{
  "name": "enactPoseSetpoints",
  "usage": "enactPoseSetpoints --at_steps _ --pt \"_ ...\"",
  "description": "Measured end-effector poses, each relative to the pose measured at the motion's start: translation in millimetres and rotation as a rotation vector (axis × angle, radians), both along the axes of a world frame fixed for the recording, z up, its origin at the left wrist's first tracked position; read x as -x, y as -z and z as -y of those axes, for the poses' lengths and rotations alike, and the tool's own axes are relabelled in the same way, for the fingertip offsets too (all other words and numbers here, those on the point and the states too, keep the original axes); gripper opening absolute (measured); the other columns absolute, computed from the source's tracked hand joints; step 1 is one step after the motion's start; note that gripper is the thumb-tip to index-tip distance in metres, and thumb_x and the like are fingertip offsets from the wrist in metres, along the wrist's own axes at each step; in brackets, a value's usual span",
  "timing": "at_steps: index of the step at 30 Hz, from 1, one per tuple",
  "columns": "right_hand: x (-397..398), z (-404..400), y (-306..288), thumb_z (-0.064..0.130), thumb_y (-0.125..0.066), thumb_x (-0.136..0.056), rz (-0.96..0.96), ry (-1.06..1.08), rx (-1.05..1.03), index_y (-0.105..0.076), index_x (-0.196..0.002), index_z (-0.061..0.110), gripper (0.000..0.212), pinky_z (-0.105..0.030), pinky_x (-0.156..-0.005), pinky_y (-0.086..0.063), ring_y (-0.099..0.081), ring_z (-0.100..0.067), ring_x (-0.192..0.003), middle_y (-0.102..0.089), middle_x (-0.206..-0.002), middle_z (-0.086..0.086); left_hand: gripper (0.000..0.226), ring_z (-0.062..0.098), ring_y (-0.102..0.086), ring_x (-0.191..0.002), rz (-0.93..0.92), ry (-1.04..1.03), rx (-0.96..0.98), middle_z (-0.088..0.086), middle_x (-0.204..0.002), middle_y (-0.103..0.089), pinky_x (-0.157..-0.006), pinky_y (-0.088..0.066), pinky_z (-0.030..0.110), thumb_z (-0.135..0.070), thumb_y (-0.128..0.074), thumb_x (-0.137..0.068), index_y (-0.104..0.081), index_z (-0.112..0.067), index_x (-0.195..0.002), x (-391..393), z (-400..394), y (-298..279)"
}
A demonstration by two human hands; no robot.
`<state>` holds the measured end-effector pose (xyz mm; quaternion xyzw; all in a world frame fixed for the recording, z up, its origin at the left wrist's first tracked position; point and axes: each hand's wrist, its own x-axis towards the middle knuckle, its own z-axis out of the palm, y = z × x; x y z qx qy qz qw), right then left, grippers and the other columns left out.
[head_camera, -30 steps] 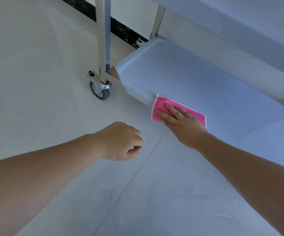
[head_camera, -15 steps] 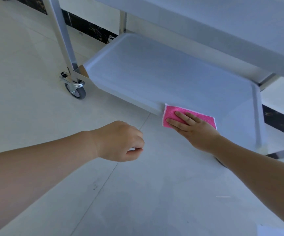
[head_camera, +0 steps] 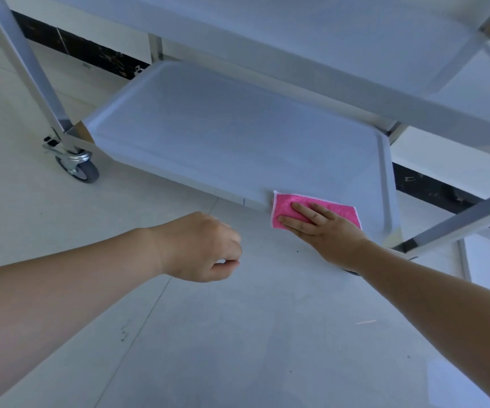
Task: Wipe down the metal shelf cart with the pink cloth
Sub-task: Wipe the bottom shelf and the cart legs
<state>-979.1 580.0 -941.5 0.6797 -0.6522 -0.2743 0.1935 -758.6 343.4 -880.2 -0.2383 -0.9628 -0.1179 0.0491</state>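
The right hand [head_camera: 330, 231] presses the pink cloth [head_camera: 314, 209] flat — fingers straight — on the metal shelf cart [head_camera: 223, 136] at the lower shelf's front edge, centre-right of the frame. The left hand [head_camera: 199, 245] hovers loosely curled, grip holding nothing.

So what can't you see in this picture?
- Head view: part of the pink cloth, covered by the right hand.
- The cart's near right wheel, hidden behind the right forearm.
- The upper shelf, cut off by the top edge.
- The left hand: its curled fingertips face away.

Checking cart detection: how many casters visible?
1 clearly: the caster under the cart's near-left leg. A dark sliver behind the right hand may be another; the rest are hidden.
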Motion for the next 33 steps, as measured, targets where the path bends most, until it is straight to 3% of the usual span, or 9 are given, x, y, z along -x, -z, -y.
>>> enactPoseSetpoints --at_steps 5,8,11,14,17,20,26,30,33 --pt "5.3 -45.5 -3.8 0.025 -0.063 -0.079 -0.019 0.067 -0.039 -0.027 -0.142 0.019 0.073 -0.047 -0.113 -0.021 -0.018 -0.027 -0.141 -0.024 -0.152 0.008 0.023 0.02 -0.048 -0.055 0.003 0.05 0.009 -0.003 -0.061 -0.05 -0.05 -0.04 0.027 -0.025 -0.053 -0.083 -0.054 -0.016 -0.062 15.2 -18.7 -1.0" --pt "7.4 -69.8 -9.0 0.027 -0.058 -0.08 -0.031 0.084 -0.06 -0.025 -0.14 0.018 0.069 -0.047 -0.111 -0.029 -0.025 -0.029 -0.139 -0.028 -0.151 0.008 0.026 0.021 -0.046 -0.055 -0.007 0.082 0.007 -0.003 -0.061 -0.049 -0.051 -0.044 0.031 -0.025 -0.052 -0.084 -0.052 -0.015 -0.061 25.2 -33.2 -2.8" --pt "8.9 -87.2 -11.1 0.022 -0.051 -0.076 0.002 0.115 -0.06 -0.033 -0.136 0.016 0.062 -0.051 -0.107 -0.034 -0.032 -0.031 -0.136 -0.036 -0.148 0.006 0.026 0.021 -0.045 -0.054 -0.024 0.119 0.006 -0.002 -0.06 -0.049 -0.052 -0.044 0.031 -0.024 -0.053 -0.084 -0.05 -0.015 -0.06 34.7 -45.6 -5.1" --pt "4.7 -105.4 -13.6 0.019 -0.065 -0.073 0.005 0.219 -0.113 -0.048 -0.133 0.02 0.063 -0.05 -0.108 -0.033 -0.026 -0.03 -0.139 -0.023 -0.151 0.01 0.024 0.022 -0.046 -0.054 -0.03 0.143 0.003 -0.001 -0.06 -0.049 -0.052 -0.043 0.031 -0.022 -0.054 -0.083 -0.05 -0.015 -0.06 43.4 -53.9 -6.8" --pt "3.1 -125.9 -17.5 0.012 -0.075 -0.066 0.04 0.308 -0.062 -0.056 -0.127 0.02 0.064 -0.056 -0.1 -0.04 -0.041 -0.029 -0.132 -0.041 -0.144 0.012 0.024 0.022 -0.048 -0.057 -0.022 0.151 0.013 0.0 -0.063 -0.052 -0.055 -0.044 0.032 -0.023 -0.049 -0.084 -0.054 -0.014 -0.063 50.5 -59.2 -5.6" --pt "2.4 -135.2 -21.6 0.011 -0.076 -0.065 0.037 0.325 -0.029 -0.06 -0.123 0.019 0.061 -0.055 -0.102 -0.037 -0.047 -0.03 -0.127 -0.052 -0.136 0.008 0.024 0.022 -0.047 -0.056 -0.039 0.166 0.012 -0.001 -0.061 -0.051 -0.054 -0.042 0.03 -0.023 -0.05 -0.083 -0.052 -0.014 -0.061 55.3 -64.2 -3.5" --pt "-11.9 -133.7 -35.6 0.013 -0.066 -0.076 0.089 0.413 -0.091 -0.059 -0.124 0.017 0.049 -0.062 -0.103 -0.032 -0.045 -0.036 -0.127 -0.052 -0.137 0.002 0.024 0.021 -0.043 -0.053 -0.078 0.205 0.003 -0.001 -0.058 -0.047 -0.051 -0.039 0.027 -0.021 -0.052 -0.081 -0.048 -0.015 -0.058 63.6 -75.4 -3.1" --pt "-31.0 -133.8 -51.9 0.01 -0.056 -0.081 0.124 0.45 -0.065 -0.064 -0.116 0.014 0.036 -0.045 -0.106 -0.037 -0.053 -0.027 -0.116 -0.052 -0.136 -0.002 0.026 0.02 -0.042 -0.05 -0.104 0.238 -0.001 -0.002 -0.056 -0.046 -0.049 -0.038 0.026 -0.02 -0.056 -0.079 -0.045 -0.016 -0.056 68.2 -80.1 -3.3" --pt "-39.7 -135.5 -80.7 0.008 -0.044 -0.089 0.163 0.311 0.127 -0.066 -0.111 0.006 0.031 -0.044 -0.099 -0.044 -0.059 -0.03 -0.111 -0.06 -0.127 -0.01 0.029 0.019 -0.042 -0.049 -0.128 0.274 0.005 -0.003 -0.055 -0.046 -0.049 -0.035 0.023 -0.019 -0.063 -0.076 -0.044 -0.018 -0.054 73.0 -84.2 -5.5"
